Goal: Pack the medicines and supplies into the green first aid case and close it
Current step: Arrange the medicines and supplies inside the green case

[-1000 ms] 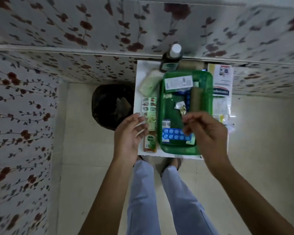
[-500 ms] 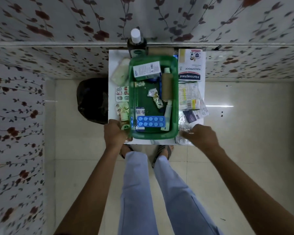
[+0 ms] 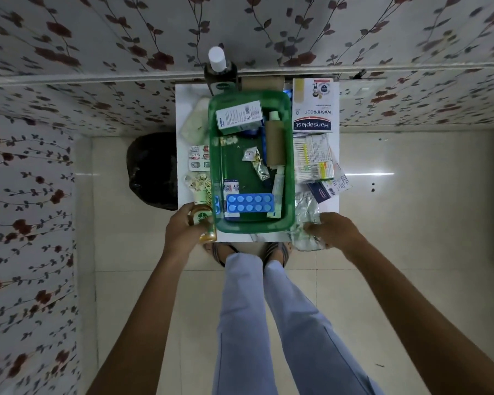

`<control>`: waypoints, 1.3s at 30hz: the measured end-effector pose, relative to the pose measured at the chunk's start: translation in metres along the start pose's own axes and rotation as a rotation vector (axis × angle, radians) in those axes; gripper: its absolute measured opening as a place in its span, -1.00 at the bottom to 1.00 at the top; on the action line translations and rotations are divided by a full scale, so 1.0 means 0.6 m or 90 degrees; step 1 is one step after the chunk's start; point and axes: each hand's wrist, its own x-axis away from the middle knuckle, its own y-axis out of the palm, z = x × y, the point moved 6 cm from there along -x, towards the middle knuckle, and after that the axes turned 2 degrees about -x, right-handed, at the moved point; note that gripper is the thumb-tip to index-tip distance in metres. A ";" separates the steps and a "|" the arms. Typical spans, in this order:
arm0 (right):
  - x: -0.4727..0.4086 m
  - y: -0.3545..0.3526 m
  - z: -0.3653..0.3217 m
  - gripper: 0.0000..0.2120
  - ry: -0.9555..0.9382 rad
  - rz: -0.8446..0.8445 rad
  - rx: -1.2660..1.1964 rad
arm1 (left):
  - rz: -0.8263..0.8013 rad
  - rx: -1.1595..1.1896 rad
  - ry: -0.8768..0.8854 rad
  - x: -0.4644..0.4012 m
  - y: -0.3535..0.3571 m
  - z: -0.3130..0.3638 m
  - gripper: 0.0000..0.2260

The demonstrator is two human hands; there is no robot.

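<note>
Nearest to us, our left hand wraps its fingers around a small amber plastic Dettol bottle at the table's 7 o'clock corner, just beside the case's near-left wall; we judge we hold it there so it can go over the rim next. Our right hand lies at 5 o'clock with fingers curled onto a crumpled silver foil strip, seemingly gripping it, though the fingertips are hidden underneath, so we cannot be sure.

Between the two hands sits the open green plastic first aid case, centred on the small white table. No lid shows, so closing is some way off. Inside, at the case's 6 o'clock end, lies a blue tablet blister pack; a white ointment tube lies along the 4 o'clock wall. At the middle rests a crinkled foil sachet, and a tan cardboard-coloured roll lies lengthwise at 3 o'clock. A white medicine carton fills the 11 o'clock corner.

Outside, loose pill strips wait at 9 o'clock and printed sachets and leaflets at 3 o'clock. Farther off, a white Hansaplast plaster box lies at 1 o'clock, and a dark bottle with a white cap stands at 12 o'clock against the wall.
</note>
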 end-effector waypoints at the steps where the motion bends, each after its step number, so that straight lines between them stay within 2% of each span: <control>1: 0.004 -0.003 0.003 -0.79 0.008 -0.039 0.014 | -0.011 0.006 0.005 0.001 -0.003 0.004 -0.62; 4: 0.030 -0.019 0.005 -0.73 0.004 -0.098 0.076 | -0.020 0.046 0.032 0.007 -0.016 0.015 -0.73; 7: 0.067 -0.051 -0.008 -0.74 -0.034 -0.082 0.194 | 0.019 0.119 0.050 0.018 -0.039 0.032 -0.78; 10: 0.129 -0.108 -0.046 -0.81 -0.099 0.057 0.229 | 0.080 0.216 0.086 0.039 -0.065 0.060 -0.74; 12: 0.169 -0.137 -0.088 -0.79 -0.166 0.185 0.152 | 0.094 0.253 0.111 0.050 -0.073 0.079 -0.75; 14: 0.184 -0.137 -0.133 -0.74 -0.244 0.249 0.049 | 0.086 0.262 0.134 0.060 -0.072 0.101 -0.76; 16: 0.165 -0.103 -0.178 -0.73 -0.297 0.199 0.058 | 0.076 0.264 0.150 0.068 -0.066 0.124 -0.79; 18: 0.130 -0.050 -0.210 -0.71 -0.337 0.143 0.184 | 0.065 0.263 0.171 0.075 -0.059 0.146 -0.82; 20: 0.103 -0.018 -0.229 -0.70 -0.384 0.159 0.318 | 0.056 0.256 0.197 0.081 -0.051 0.168 -0.81; 22: 0.096 -0.021 -0.237 -0.72 -0.461 0.212 0.305 | 0.038 0.237 0.224 0.085 -0.043 0.186 -0.78; 24: 0.097 -0.054 -0.229 -0.72 -0.519 0.279 0.160 | 0.004 0.196 0.233 0.082 -0.027 0.201 -0.74; 26: 0.095 -0.094 -0.202 -0.71 -0.514 0.350 0.047 | -0.028 0.150 0.231 0.076 -0.011 0.206 -0.74; 30: 0.059 -0.146 -0.124 -0.74 -0.369 0.418 -0.040 | -0.033 -0.078 0.249 0.064 0.028 0.218 -0.65; 34: -0.001 -0.163 -0.070 -0.68 -0.200 0.395 -0.058 | -0.063 -0.490 0.357 0.063 0.087 0.238 -0.59; 37: -0.037 -0.155 -0.075 -0.50 -0.167 0.353 -0.050 | -0.165 -0.600 0.382 0.063 0.126 0.235 -0.58; 39: -0.058 -0.144 -0.085 -0.41 -0.153 0.326 -0.031 | -0.192 -0.636 0.381 0.063 0.140 0.233 -0.58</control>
